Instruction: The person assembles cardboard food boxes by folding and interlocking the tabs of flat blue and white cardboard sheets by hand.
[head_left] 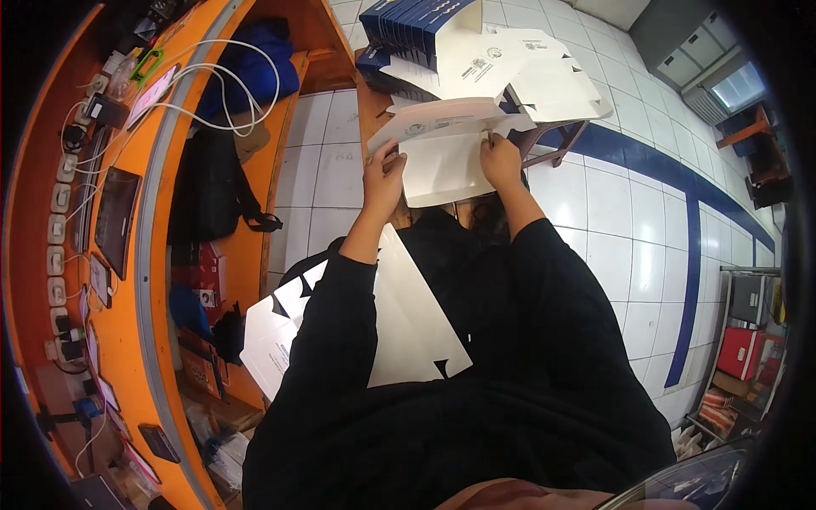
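Note:
A white cardboard sheet [444,168] with one flap raised is in front of me, above my knees. My left hand [384,176] is closed on its left edge, the thumb on the inner face. My right hand [500,160] pinches it near the right edge; a small dark spot shows at those fingertips, too small to name. Another flat white cardboard sheet [415,319] with dark notches lies across my lap, partly under my left forearm. Beyond my hands, printed white cardboard sheets [557,85] lie spread beside a stack of folded dark blue boxes [416,38].
On the left stands an orange counter [157,280] with chargers, white cables [223,68] and phones. A black bag [208,183] sits on its lower shelf. White floor tiles [586,246] with a blue stripe [693,280] lie to the right, near a rack holding a red box [738,353].

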### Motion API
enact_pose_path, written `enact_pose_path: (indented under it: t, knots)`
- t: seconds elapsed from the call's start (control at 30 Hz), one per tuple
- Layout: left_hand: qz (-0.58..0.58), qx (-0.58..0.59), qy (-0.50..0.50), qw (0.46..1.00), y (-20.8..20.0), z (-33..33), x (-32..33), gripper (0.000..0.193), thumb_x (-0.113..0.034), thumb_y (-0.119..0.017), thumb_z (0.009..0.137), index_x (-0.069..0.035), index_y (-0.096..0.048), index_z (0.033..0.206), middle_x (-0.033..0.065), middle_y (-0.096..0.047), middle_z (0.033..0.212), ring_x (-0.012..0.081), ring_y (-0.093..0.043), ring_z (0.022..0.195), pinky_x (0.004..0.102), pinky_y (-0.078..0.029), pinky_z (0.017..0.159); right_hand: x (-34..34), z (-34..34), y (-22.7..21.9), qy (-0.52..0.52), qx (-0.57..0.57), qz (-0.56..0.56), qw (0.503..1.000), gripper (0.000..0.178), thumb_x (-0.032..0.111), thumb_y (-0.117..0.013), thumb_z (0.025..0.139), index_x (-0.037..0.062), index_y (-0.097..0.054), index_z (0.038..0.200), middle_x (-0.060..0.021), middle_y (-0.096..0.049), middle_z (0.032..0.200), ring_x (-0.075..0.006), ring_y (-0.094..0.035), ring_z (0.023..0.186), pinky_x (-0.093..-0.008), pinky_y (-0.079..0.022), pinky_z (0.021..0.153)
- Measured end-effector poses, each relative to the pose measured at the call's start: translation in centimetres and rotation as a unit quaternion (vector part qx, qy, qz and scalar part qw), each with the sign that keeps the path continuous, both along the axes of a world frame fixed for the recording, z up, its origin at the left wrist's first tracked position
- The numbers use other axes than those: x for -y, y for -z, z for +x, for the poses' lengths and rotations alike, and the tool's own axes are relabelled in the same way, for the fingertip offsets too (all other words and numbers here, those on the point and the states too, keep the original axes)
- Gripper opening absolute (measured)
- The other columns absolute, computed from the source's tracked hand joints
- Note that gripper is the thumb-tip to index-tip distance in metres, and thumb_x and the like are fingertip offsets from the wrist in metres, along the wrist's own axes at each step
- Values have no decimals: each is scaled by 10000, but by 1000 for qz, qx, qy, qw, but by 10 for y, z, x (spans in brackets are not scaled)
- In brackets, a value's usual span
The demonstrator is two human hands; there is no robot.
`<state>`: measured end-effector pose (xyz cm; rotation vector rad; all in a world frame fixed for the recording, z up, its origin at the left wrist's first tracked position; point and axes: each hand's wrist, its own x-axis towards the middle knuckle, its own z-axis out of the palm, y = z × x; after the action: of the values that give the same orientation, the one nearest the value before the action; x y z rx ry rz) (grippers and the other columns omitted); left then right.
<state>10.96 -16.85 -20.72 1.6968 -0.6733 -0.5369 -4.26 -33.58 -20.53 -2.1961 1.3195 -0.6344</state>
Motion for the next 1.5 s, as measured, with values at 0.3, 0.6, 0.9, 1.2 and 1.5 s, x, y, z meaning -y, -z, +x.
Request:
enact_pose_path:
  t: [0.3, 0.6, 0.9, 1.2, 1.5]
  knots:
    - [0, -132, 71, 989, 13, 12, 0, 488, -189, -542, 929, -33, -364, 1356, 201, -529, 1278, 259, -495, 1198, 344, -376, 1000, 0, -3, 0, -30, 4, -7, 1000, 272, 194, -511, 842, -1, -614, 1002, -240, -645, 920, -413, -622, 867, -488, -483, 795]
    - [120, -5, 43, 992, 16, 29, 7, 371, -226, -539, 906, 75, -595, 1116, 227, -646, 1064, 288, -624, 1000, 353, -459, 875, 12, -3, 1, -65, -27, 1, 998, 319, 236, -483, 898, -24, -611, 1031, -257, -637, 953, -423, -613, 895, -489, -470, 814]
    - [191, 68, 4, 979, 20, 37, 17, 336, -227, -525, 870, 62, -662, 971, 253, -658, 976, 365, -649, 911, 414, -492, 782, 12, 7, 7, -36, -47, 15, 998, 294, 245, -476, 896, 3, -640, 936, -227, -652, 941, -395, -628, 897, -479, -492, 799]
    - [363, 228, -48, 902, -6, 2, 23, 381, -295, -467, 902, 16, -686, 925, 241, -663, 932, 408, -634, 896, 453, -492, 819, 6, 13, 6, 0, -126, 10, 992, 245, 171, -491, 872, -5, -652, 931, -214, -660, 955, -375, -643, 914, -452, -504, 813]
    - [321, 207, 10, 924, 2, 23, 16, 392, -290, -464, 877, 43, -668, 909, 265, -648, 930, 418, -627, 896, 475, -484, 817, 11, 15, 8, -39, -107, 53, 992, 282, 208, -488, 874, -10, -667, 881, -242, -658, 942, -378, -641, 912, -452, -502, 808]
